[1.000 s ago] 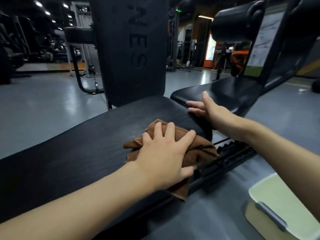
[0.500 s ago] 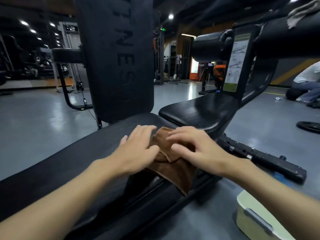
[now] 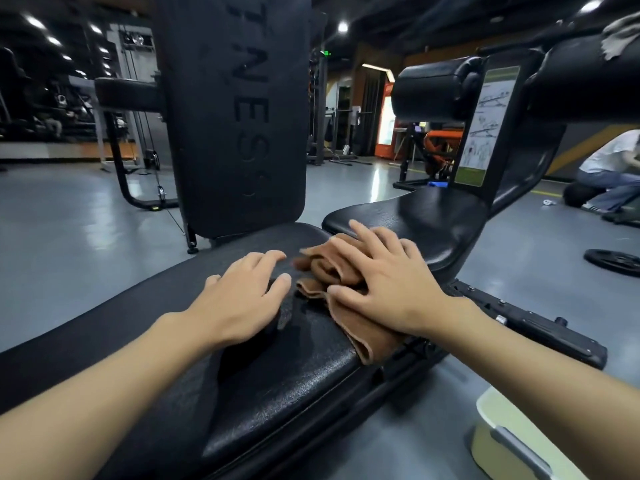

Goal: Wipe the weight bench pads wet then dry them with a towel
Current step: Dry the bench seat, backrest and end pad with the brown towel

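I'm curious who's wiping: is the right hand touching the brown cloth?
Touching. The head view shows the right hand lying flat on the brown cloth.

Views: one, worn on the person's head.
Looks from: just above and behind both arms, beside the long bench pad (image 3: 277, 375).
Faces: forward and down, across that pad toward the seat pad (image 3: 415, 216) and the gym floor (image 3: 69, 237).
How near: very near. The left hand (image 3: 239, 299) and right hand (image 3: 384, 289) sit mid-picture, and the forearms run out at the bottom corners.
Closest edge: a cream box (image 3: 509, 420) is cut off at the bottom right corner.
Top edge: the tall upright pad (image 3: 235, 116) goes up out of the picture.
Far away: a crouching person (image 3: 609, 168) looks small at the right edge.
Lens: wide, so it takes in a lot of the room.
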`<action>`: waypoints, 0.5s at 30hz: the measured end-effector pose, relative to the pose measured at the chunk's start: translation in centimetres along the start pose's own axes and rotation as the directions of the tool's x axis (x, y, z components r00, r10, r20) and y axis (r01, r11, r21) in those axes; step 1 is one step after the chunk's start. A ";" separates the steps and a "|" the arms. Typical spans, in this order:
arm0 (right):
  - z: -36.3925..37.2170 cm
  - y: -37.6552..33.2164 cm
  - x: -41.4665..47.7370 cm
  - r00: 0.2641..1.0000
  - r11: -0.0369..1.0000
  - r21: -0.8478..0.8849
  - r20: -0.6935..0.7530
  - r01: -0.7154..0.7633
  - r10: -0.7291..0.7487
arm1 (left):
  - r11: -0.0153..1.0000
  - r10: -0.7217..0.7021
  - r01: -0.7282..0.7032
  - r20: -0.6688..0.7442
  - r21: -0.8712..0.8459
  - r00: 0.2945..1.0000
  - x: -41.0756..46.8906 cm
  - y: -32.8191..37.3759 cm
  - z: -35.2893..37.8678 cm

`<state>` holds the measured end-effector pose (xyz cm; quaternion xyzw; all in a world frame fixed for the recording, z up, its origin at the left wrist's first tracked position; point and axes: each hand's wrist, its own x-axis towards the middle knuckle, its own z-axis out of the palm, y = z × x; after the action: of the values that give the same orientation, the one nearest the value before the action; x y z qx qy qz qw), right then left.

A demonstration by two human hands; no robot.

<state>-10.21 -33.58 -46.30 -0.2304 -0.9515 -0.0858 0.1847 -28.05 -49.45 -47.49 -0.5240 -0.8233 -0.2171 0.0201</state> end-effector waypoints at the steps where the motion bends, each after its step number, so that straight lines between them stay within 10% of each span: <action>1: -0.1 0.0 -0.5 0.998 0.997 0.049 0.022 0.057 -0.058 | 1.000 -0.005 0.005 0.005 -0.007 1.000 0.3 -0.5 0.1; 15: 3.5 -0.3 10.2 0.969 0.995 0.083 0.236 0.049 -0.068 | 0.989 -0.150 0.149 0.125 0.018 0.981 2.9 -4.0 -0.6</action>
<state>-19.85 -28.79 -45.53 -0.2037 -0.9758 -0.0261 0.0751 -32.98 -48.60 -47.55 -0.4731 -0.8610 -0.1810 -0.0460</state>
